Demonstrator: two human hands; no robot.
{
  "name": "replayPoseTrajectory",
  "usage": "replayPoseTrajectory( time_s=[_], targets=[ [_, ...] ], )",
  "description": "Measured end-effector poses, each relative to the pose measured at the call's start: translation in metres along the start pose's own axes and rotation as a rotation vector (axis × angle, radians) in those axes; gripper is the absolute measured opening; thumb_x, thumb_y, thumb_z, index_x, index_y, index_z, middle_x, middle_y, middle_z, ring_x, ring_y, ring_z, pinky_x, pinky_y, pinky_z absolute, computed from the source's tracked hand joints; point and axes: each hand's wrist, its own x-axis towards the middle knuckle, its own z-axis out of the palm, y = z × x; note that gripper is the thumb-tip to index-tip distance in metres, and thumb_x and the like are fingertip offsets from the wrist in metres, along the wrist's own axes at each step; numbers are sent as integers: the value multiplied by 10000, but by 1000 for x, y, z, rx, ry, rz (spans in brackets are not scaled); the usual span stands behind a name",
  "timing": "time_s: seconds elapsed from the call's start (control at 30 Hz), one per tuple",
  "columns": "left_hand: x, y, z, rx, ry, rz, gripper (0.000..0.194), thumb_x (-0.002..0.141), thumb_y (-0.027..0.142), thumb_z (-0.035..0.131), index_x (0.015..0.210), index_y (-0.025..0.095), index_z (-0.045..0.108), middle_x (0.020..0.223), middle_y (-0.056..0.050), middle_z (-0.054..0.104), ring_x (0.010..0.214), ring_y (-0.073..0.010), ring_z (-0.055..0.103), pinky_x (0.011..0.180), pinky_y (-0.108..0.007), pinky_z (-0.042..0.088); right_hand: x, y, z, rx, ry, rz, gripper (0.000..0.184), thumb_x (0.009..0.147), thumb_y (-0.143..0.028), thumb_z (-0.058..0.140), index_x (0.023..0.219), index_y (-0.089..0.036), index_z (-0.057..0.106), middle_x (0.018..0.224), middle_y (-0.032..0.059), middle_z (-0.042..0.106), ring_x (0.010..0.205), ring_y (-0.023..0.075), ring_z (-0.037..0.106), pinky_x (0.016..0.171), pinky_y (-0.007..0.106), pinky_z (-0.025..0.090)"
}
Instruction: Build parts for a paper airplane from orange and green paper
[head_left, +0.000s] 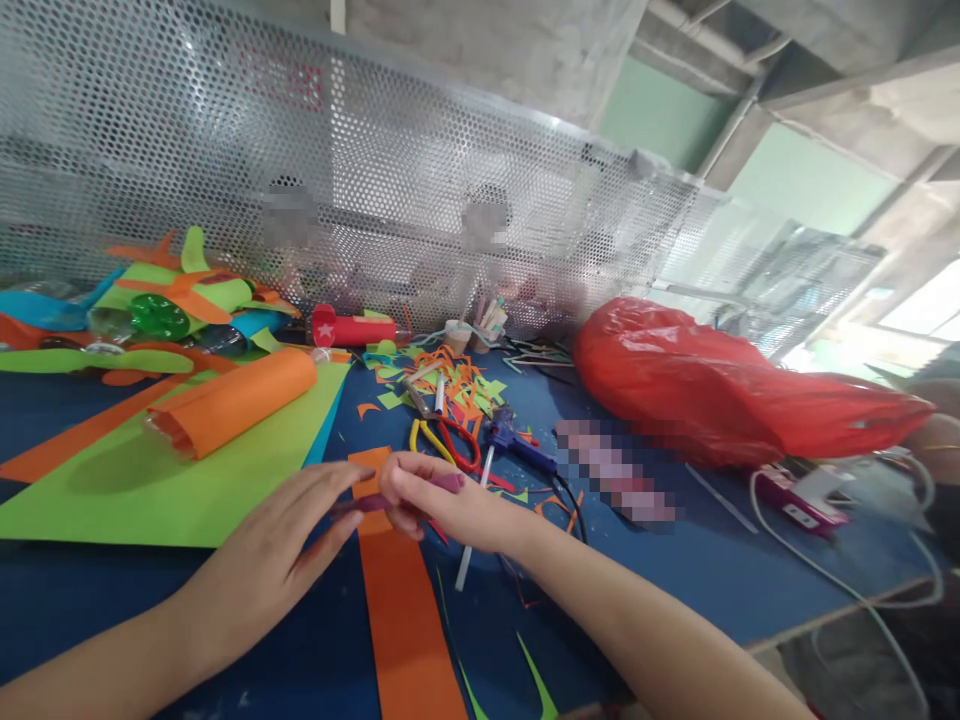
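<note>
Two hands meet above one orange strip (409, 610), and between them is a single purple piece. The right hand (435, 497) is closed, thumb laid along the fingers, with the purple piece (450, 483) in its grip. The left hand (304, 530) is half open, thumb and fingers parted around the other end; whether they touch it I cannot tell. The piece is slim, straight and dull purple, much of it hidden by fingers, and sits crosswise over the strip's upper part. Whether it is paper or a pen is unclear.

Just right of the strip are one blue glue gun (517, 442), one white stick (476, 520) and one pair of scissors (427, 440) with a yellow and a red handle. Two green slivers (534, 675) lie by the strip's lower right side. Beyond its far end spreads a heap of paper scraps (457, 385), too many to count, with two cups (457, 338) behind.

Left of the strip, one orange roll (247, 400) rests on one green sheet (187, 500); past its far end, to the left, lies one red bottle (360, 330). Well to the right of the strip sits one big red bag (675, 380), with one magenta box (802, 500) near it.
</note>
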Motion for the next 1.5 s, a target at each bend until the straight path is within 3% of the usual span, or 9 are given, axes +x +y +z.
replayPoseTrajectory(
  time_s=[0.17, 0.4, 0.63, 0.93, 1.1, 1.23, 1.37, 1.5],
  targets=[
    [-6, 1, 5, 22, -81, 41, 318, 951, 394, 342, 1085, 221, 573, 1064, -59, 697, 1004, -232, 653, 879, -333, 522, 2, 13, 8, 18, 51, 40, 348, 792, -466, 640, 820, -210, 407, 517, -102, 496, 447, 60, 415, 444, 186, 297],
    [-9, 12, 13, -134, -157, 2, 230, 962, 299, 301, 923, 237, 518, 879, -18, 663, 866, -186, 661, 749, -287, 540, 5, 25, 11, -32, 157, -45, 456, 610, -419, 805, 663, -192, 413, 532, -109, 422, 425, 26, 311, 408, 183, 237],
    [-1, 16, 5, -233, -246, -47, 243, 952, 301, 308, 922, 243, 541, 924, -13, 691, 903, -202, 657, 778, -299, 518, 7, 29, 14, 75, 143, -19, 401, 718, -425, 727, 691, -203, 394, 436, -124, 447, 357, 30, 359, 352, 156, 228],
    [5, 12, -4, -449, -426, -221, 271, 954, 416, 329, 988, 261, 548, 959, 0, 656, 937, -194, 594, 776, -279, 463, 9, 28, 15, 110, 133, -12, 412, 709, -419, 733, 690, -208, 379, 421, -138, 425, 344, 21, 345, 346, 154, 213],
    [9, 11, -12, -527, -515, -299, 314, 922, 501, 373, 950, 243, 551, 772, 27, 544, 718, -141, 508, 655, -241, 421, 8, 23, 14, 72, 131, 0, 387, 690, -384, 754, 693, -203, 412, 436, -133, 437, 335, 24, 340, 332, 155, 229],
    [12, 11, -16, -725, -602, -435, 378, 901, 551, 378, 923, 198, 510, 689, 45, 463, 584, -109, 443, 554, -233, 385, 7, 14, 8, 67, 148, -14, 355, 643, -312, 793, 710, -181, 470, 552, -84, 540, 461, 49, 470, 442, 176, 343],
    [14, 7, -17, -851, -607, -457, 387, 912, 528, 371, 898, 172, 521, 707, 27, 505, 606, -114, 495, 583, -246, 414, 7, 9, 1, 136, 262, -47, 274, 715, -273, 741, 758, -179, 487, 521, -110, 446, 452, 31, 371, 453, 171, 285],
    [13, 7, -16, -692, -538, -366, 350, 920, 504, 382, 861, 189, 522, 673, 44, 479, 596, -111, 477, 563, -233, 395, 7, 11, 5, 137, 214, 17, 267, 780, -370, 676, 827, -183, 491, 506, -94, 485, 439, 48, 394, 444, 183, 296]
  ],
)
